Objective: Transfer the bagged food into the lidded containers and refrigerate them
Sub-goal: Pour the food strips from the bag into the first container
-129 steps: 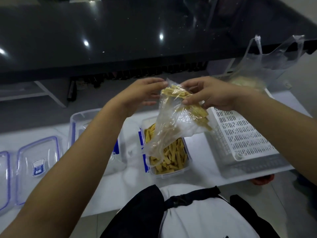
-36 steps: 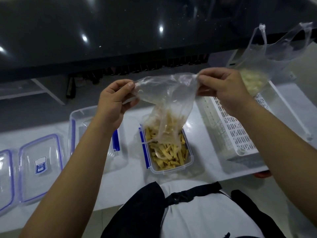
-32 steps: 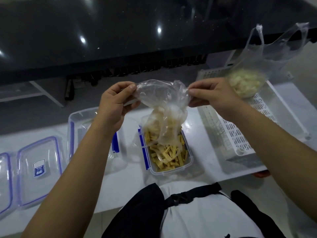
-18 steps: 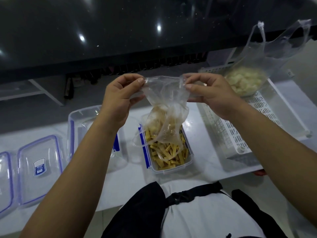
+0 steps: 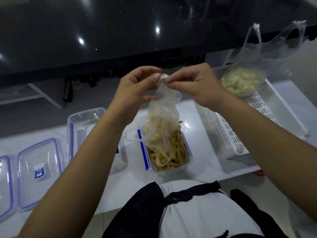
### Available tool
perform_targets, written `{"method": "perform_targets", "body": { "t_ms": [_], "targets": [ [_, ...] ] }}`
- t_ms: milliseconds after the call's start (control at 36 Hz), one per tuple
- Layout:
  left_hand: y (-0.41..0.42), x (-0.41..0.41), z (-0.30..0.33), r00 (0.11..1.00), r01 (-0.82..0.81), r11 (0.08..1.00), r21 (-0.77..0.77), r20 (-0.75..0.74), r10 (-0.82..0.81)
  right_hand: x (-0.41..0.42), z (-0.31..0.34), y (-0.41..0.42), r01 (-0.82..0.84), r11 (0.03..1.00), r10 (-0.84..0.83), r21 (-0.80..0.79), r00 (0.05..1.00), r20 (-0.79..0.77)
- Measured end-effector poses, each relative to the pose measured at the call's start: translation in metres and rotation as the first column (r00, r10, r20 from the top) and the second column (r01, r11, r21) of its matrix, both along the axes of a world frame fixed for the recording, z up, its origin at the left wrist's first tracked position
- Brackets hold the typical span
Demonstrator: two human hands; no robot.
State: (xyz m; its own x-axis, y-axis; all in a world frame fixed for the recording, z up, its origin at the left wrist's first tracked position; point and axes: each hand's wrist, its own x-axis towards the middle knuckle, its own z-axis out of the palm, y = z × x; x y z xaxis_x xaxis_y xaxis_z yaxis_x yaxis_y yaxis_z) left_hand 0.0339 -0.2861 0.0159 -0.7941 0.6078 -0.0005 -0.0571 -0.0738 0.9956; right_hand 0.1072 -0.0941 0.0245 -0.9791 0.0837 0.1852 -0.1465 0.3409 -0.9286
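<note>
Head view: fingers of the left hand [image 5: 135, 86] and the right hand [image 5: 197, 85] are pinched together on the bunched top of a clear plastic bag [image 5: 163, 117], thumbs and forefingers nearly meeting at the crumpled neck. Both hands are raised above the tabletop [image 5: 197, 134], close to each other.

Bag hangs straight down from the pinch, mostly slack. Its lower end trails into an open clear container [image 5: 173, 169] with blue clips, directly below the hands. Container holds yellow-brown food strips [image 5: 178, 152]; a few pale pieces seem to cling inside the bag, though the plastic blurs them.

Left of that, partly hidden behind the left forearm, stands a second clear container [image 5: 85, 117], open. Further left, two clear lids with blue seals lie flat on the tabletop: one lid [image 5: 39, 170] bears a blue label, the other lid [image 5: 5, 184] is cut by the frame edge.

Right of the filled container sits a white slotted basket [image 5: 228, 133]. At its far end rests a second plastic bag [image 5: 243, 81], handles standing up, holding pale whitish chunks.

Beyond the tabletop, a dark glossy surface [image 5: 103, 35] with light reflections. Near edge of frame: the person's white shirt [image 5: 197, 215] and black strap with buckle [image 5: 176, 196].
</note>
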Motion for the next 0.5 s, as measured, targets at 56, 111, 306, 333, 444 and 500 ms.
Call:
{"method": "perform_targets", "body": {
  "t_ms": [56,111,306,333,444,500],
  "targets": [
    [-0.007,-0.002,-0.007,0.998,0.069,0.994,-0.088,-0.005,-0.069,0.001,0.000,0.002,0.013,1.000,-0.013,0.009,1.000,-0.005],
    [-0.014,-0.003,-0.013,0.990,0.139,0.969,-0.203,0.004,-0.141,0.002,0.000,0.004,0.034,0.999,-0.034,-0.003,0.999,-0.017],
    [-0.002,0.008,-0.017,0.967,0.190,0.908,-0.372,-0.086,-0.238,-0.002,0.004,-0.002,0.061,0.997,-0.061,-0.043,0.998,-0.018],
    [0.001,0.009,-0.017,0.972,0.156,0.916,-0.369,-0.106,-0.209,-0.002,0.005,-0.003,0.064,0.996,-0.065,-0.056,0.998,-0.021],
    [0.008,0.009,-0.017,0.985,0.034,0.945,-0.325,-0.150,-0.088,-0.002,0.008,-0.007,0.113,0.989,-0.115,-0.092,0.993,-0.017],
    [0.007,0.008,-0.017,0.993,-0.007,0.961,-0.277,-0.116,-0.027,0.001,0.005,-0.003,0.131,0.974,-0.129,-0.183,0.991,0.026]
  ]
}}
